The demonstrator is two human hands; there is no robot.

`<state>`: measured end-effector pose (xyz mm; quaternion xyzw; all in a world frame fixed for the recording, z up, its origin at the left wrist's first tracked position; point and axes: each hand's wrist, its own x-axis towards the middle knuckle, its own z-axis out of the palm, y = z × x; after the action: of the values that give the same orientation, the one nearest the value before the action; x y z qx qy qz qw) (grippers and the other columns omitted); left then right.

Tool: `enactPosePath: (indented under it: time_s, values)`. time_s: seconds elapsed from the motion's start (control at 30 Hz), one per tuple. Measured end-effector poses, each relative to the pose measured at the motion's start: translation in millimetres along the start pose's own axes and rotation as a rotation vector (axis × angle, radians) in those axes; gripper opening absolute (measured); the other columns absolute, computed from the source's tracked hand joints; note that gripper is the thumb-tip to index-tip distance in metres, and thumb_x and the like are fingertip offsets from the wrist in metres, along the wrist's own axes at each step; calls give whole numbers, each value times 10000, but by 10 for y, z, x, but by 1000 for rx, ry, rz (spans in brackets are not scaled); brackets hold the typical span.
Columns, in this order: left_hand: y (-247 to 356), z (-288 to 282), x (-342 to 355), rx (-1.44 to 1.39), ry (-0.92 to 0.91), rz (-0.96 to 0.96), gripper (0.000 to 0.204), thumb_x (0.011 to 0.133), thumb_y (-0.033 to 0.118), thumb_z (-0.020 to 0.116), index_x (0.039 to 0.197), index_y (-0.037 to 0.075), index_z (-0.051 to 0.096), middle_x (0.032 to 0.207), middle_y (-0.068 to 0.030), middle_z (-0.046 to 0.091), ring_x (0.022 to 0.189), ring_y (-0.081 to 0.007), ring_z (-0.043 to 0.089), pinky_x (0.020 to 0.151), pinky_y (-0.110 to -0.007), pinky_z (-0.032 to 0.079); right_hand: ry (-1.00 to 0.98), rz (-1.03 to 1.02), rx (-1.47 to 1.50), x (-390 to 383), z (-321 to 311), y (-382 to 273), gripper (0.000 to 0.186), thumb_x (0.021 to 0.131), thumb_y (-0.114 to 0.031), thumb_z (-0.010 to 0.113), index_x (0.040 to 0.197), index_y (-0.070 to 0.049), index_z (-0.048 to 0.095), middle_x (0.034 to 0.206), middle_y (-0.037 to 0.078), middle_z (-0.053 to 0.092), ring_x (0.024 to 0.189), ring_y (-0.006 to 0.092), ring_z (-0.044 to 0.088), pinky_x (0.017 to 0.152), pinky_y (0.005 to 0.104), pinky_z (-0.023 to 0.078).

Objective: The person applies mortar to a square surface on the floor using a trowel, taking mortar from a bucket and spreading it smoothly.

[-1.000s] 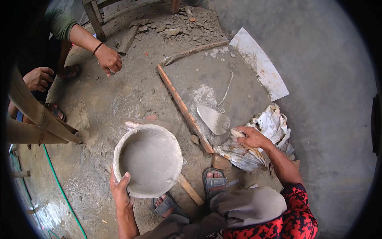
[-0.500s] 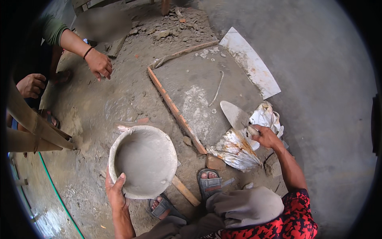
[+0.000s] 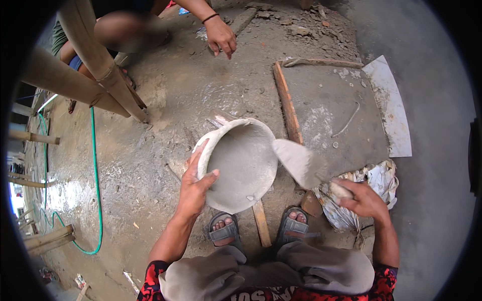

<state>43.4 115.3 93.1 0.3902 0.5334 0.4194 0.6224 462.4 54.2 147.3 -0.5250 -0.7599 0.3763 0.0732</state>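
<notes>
My left hand (image 3: 195, 183) grips the side of a round grey bucket (image 3: 243, 195) smeared with cement, with grey mix inside and the opening tilted up toward me. My right hand (image 3: 364, 198) is wrapped round the handle of a trowel (image 3: 296, 160), whose grey-coated blade points left, just beside the bucket's right rim. Behind the trowel lies a wood-edged square of grey mortar (image 3: 341, 93) with a thin curved strip on it. A crumpled white sack (image 3: 381, 178) lies by my right hand. My two sandalled feet stand below the bucket, either side of a wooden strip (image 3: 262, 223).
A co-worker's hand (image 3: 221, 40) hangs at the top; the person crouches behind bamboo poles (image 3: 95, 60) on the left. A green hose (image 3: 95, 200) runs over wet floor. A white board (image 3: 394, 120) lies right of the square, with rubble (image 3: 306, 30) at the back.
My view has swung leftward. The bucket is higher and more tilted. The trowel has been lifted from over the square and moved left to beside the bucket's rim.
</notes>
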Motion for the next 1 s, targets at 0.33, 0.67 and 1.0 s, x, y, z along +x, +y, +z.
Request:
enactPosePath:
  time_s: [0.33,0.67,1.0]
  values:
    - [175,91,-147,647,-77,106,656,885,165,617,1489,166,360,1576,-95,282,1493,-330,107,1178,-554,46,-91,-28,-763,1224,949,-894,598,835,-59,527,1409,28,385,1062,255,597,750,349,687,633,419,556]
    - [37,213,-293,699,-250,152,682,825,65,553,1477,121,360,1555,-80,285,1484,-403,62,1067,-737,-25,-484,-237,-699,905,1413,196,497,855,-169,607,1347,-126,550,910,309,659,719,351,683,640,484,512]
    - [29,144,-157,610,-292,218,707,835,78,590,1493,152,343,1565,-75,282,1496,-362,57,1099,-689,-59,-419,430,245,1018,1011,-703,554,862,-157,642,1382,-33,497,1222,206,617,1085,290,610,890,370,485]
